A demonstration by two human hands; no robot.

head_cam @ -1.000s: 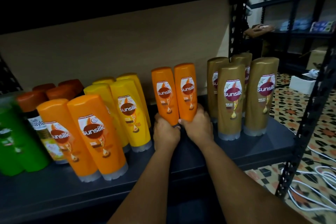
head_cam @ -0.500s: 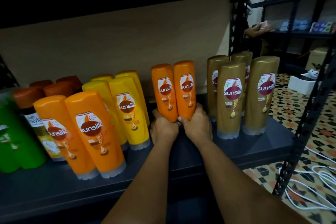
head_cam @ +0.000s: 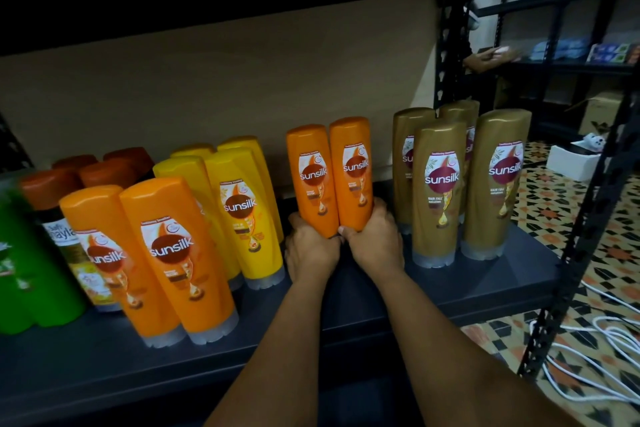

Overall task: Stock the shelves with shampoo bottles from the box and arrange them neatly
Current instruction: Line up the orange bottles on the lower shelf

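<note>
Since the earlier frames little has changed: both hands stay wrapped around the same two small orange Sunsilk bottles, which have edged slightly deeper onto the shelf [head_cam: 485,274] and stand a touch more upright, while every other bottle keeps its place.

The left hand [head_cam: 311,246] grips the base of the left orange bottle [head_cam: 311,180], fingers curled round its lower part. The right hand [head_cam: 375,239] grips the base of the right orange bottle [head_cam: 353,173] in the same way. The two bottles touch side by side, caps down, labels facing the camera, and the hands meet beneath them, knuckles together. Whether the bottles' caps rest on the shelf is hidden by the hands.

The pair sits in the gap between the yellow Sunsilk bottles [head_cam: 249,215] on the left and the gold-brown Sunsilk bottles [head_cam: 438,191] on the right, near both groups but touching neither. Further left, at the front edge, stand two larger orange Sunsilk bottles [head_cam: 173,260], then a bottle with a rust-coloured cap [head_cam: 52,191] and a green bottle [head_cam: 31,270]. White cables [head_cam: 606,350] lie on the patterned tile floor [head_cam: 554,198] to the right of the rack.
</note>
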